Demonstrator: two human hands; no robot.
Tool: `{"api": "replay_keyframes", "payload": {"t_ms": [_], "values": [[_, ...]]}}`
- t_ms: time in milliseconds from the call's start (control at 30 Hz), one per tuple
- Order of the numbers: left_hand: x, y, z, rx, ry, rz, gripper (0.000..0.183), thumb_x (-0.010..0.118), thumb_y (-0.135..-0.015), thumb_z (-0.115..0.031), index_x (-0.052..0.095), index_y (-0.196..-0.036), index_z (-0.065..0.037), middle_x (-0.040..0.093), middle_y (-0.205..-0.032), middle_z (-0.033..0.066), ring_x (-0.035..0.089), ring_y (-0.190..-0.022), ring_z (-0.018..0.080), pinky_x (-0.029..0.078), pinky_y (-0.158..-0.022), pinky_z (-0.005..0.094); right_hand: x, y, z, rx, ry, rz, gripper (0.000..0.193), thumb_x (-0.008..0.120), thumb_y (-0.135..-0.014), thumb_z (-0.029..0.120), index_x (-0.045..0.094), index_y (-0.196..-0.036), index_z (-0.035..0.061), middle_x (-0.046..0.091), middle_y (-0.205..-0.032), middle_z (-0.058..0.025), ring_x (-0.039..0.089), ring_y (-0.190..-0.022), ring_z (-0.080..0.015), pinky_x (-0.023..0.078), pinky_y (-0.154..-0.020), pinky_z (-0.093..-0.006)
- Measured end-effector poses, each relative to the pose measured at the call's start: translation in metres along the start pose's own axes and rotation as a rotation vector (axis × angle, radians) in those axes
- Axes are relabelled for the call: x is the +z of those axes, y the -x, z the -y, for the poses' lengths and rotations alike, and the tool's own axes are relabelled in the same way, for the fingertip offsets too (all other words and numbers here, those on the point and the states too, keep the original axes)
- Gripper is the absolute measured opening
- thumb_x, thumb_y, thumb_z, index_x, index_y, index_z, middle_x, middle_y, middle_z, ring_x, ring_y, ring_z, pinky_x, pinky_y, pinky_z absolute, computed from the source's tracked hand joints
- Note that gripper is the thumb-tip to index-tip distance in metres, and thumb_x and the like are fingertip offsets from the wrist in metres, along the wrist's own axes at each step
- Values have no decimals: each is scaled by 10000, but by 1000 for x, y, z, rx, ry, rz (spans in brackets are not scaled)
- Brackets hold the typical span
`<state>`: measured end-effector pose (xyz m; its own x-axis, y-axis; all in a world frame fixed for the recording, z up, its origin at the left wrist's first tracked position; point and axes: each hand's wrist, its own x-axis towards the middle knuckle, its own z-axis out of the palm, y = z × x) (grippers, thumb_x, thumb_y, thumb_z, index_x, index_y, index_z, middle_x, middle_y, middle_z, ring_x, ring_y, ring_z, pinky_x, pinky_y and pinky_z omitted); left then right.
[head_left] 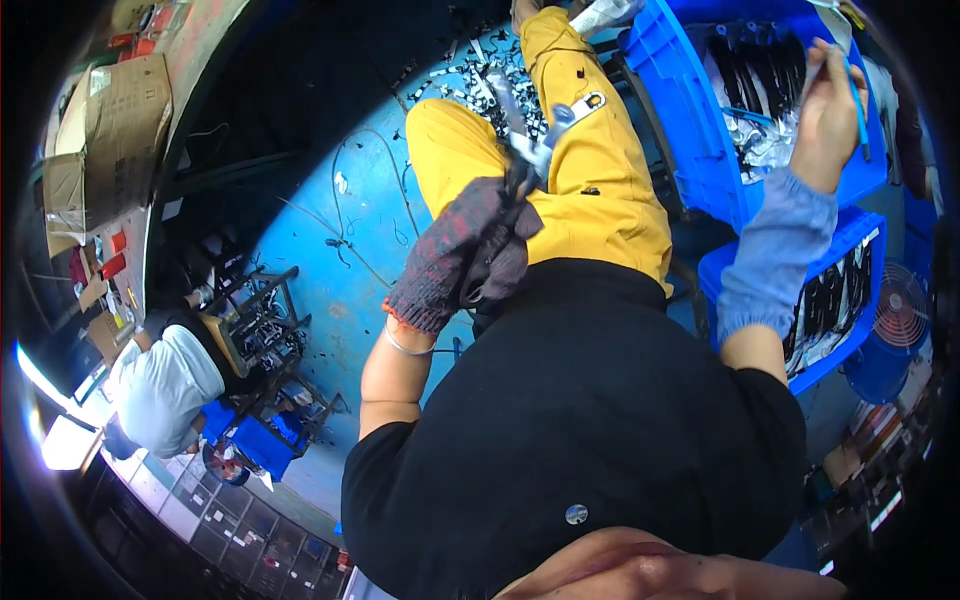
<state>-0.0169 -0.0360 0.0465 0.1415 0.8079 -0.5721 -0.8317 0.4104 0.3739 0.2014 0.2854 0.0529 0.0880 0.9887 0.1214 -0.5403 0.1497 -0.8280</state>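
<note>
Carton [125, 130] on the worktop [205, 60], near its right edge, with small red boxes [112, 265] past its lower end. Below, co-worker [170, 385] in a white top, bent beside a dark rack [265, 330] of small parts, with a small blue bin [260, 445] near its lower end. Next, blue floor [320, 250] with loose cords [343, 243] across it, and black and white scraps [455, 85] strewn toward its far edge, partly blocked from view by yellow trousers [620, 200]. Over the lap, left hand [465, 250] in a dark knitted glove, curled closed around the dark end of a grey piece [540, 155]; blurred, so cannot tell its exact shape. Farther right, upper bin [690, 130], blue, with black strips [735, 75] and clear wrap [760, 150] inside. Over its right edge, right hand [830, 120], bare, fingers closed on a slim blue stick [862, 125], lower end free. Blue sleeve [775, 265] across the gap between bins, in the way of the lower bin's [830, 375] upper left corner. More black strips inside, packed in rows. Fan [900, 305] just beyond its right edge.
</note>
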Motion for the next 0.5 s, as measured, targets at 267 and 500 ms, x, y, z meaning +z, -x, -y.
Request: {"api": "replay_keyframes", "payload": {"t_ms": [267, 500], "values": [[9, -23, 10, 327, -35, -26, 505, 479, -973, -401, 442, -1305, -21, 610, -1102, 146, 636, -782, 196, 551, -707, 336, 19, 148, -79, 351, 484, 957, 206, 748, -818, 173, 671, -932, 18, 597, -752, -3, 569, -701, -57, 449, -635, -205], [8, -32, 21, 609, -597, -327, 431, 490, -995, -212, 426, -1372, -14, 631, -1102, 94, 591, -801, 90, 508, -696, 225, 60, 153, -57, 0, 756, 1029, 185, 701, -837, 211, 680, -886, 34, 637, -705, -113, 622, -625, -245, 468, -580, -321]]}}
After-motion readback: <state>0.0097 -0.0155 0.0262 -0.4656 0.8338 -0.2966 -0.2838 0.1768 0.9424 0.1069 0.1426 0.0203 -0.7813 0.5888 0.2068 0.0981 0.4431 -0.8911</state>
